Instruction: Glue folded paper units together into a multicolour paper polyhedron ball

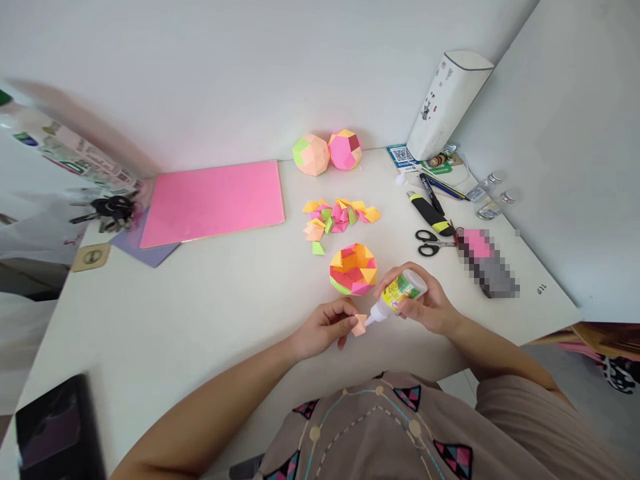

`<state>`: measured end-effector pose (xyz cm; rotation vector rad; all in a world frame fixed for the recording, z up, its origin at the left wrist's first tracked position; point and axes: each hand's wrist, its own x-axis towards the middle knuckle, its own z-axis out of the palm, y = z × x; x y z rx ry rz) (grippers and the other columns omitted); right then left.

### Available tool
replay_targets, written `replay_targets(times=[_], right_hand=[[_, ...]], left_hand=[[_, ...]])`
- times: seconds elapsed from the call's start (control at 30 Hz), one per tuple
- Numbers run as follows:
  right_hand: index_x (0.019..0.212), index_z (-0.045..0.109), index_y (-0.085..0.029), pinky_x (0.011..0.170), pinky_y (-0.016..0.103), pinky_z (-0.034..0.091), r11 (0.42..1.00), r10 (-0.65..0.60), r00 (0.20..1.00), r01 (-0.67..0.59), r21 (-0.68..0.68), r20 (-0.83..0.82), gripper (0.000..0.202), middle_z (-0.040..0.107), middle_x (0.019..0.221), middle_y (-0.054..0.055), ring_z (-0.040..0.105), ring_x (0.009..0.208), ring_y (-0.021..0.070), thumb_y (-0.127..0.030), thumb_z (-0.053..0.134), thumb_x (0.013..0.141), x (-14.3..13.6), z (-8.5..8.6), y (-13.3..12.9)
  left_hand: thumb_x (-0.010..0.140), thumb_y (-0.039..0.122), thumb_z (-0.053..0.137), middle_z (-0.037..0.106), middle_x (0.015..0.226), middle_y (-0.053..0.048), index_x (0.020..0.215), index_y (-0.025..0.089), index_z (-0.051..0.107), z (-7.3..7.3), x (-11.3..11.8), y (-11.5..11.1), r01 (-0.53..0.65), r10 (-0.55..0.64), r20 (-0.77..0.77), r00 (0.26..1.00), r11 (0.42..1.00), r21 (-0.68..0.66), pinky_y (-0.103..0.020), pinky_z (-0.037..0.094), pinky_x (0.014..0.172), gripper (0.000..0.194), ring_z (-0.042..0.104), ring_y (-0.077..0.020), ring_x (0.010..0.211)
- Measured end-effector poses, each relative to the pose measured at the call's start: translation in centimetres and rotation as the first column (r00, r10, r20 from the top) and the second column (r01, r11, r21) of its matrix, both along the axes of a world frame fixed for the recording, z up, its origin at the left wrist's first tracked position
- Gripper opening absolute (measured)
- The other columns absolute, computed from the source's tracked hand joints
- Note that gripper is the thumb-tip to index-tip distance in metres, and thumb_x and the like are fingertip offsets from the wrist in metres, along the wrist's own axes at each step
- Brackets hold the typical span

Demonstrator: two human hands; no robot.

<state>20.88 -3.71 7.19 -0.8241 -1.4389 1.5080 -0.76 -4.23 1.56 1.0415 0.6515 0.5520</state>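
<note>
My left hand pinches a small folded peach paper piece near the table's front edge. Wrapped round a white glue bottle with a yellow and green label is my right hand. The bottle is tilted, and its narrow tip points down-left at the paper piece, touching it or very close. Just beyond both hands sits a half-built paper ball, open at the top, in pink, orange and green. Behind it lies a loose pile of folded paper pieces.
Two finished paper balls stand by the wall. Pink paper sheets lie at the left, near keys. On the right are scissors, a cutter, pens, small bottles and a white container. A black device lies front left.
</note>
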Motion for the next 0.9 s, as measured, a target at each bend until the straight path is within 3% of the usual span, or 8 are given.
replay_targets(times=[0.17, 0.4, 0.9], right_hand=[[0.099, 0.054, -0.018, 0.048, 0.024, 0.044, 0.999, -0.044, 0.998, 0.044, 0.014, -0.040, 0.028, 0.065, 0.092, 0.008, 0.053, 0.059, 0.0110, -0.035, 0.067, 0.081, -0.12, -0.11, -0.04], [0.103, 0.055, -0.019, 0.052, 0.025, 0.045, 0.999, -0.013, 1.000, 0.014, 0.051, -0.012, 0.031, 0.064, 0.100, 0.010, 0.053, 0.059, 0.0103, -0.036, 0.067, 0.081, -0.13, -0.34, -0.06], [0.101, 0.055, -0.020, 0.053, 0.026, 0.044, 1.000, -0.003, 1.000, 0.003, 0.013, -0.016, 0.026, 0.064, 0.097, 0.008, 0.053, 0.060, 0.0111, -0.034, 0.066, 0.081, 0.12, -0.20, 0.04]], left_hand=[[0.079, 0.049, 0.062, 0.054, 0.077, 0.000, 0.076, 0.014, 0.059, -0.14, 0.02, 0.01, 0.001, -0.001, 0.019, 1.000, 1.000, 0.002, -0.020, 0.044, 0.044, 0.035, 0.046, -0.0040, 0.048], [0.080, 0.046, 0.062, 0.053, 0.077, -0.001, 0.076, 0.013, 0.061, -0.31, -0.01, -0.03, 0.008, -0.008, 0.033, 0.999, 1.000, -0.008, -0.020, 0.044, 0.044, 0.033, 0.046, -0.0055, 0.052], [0.081, 0.045, 0.062, 0.055, 0.076, -0.002, 0.076, 0.013, 0.061, -0.34, 0.00, 0.02, 0.011, -0.010, 0.062, 0.998, 1.000, -0.009, -0.019, 0.045, 0.044, 0.032, 0.049, -0.0071, 0.056]])
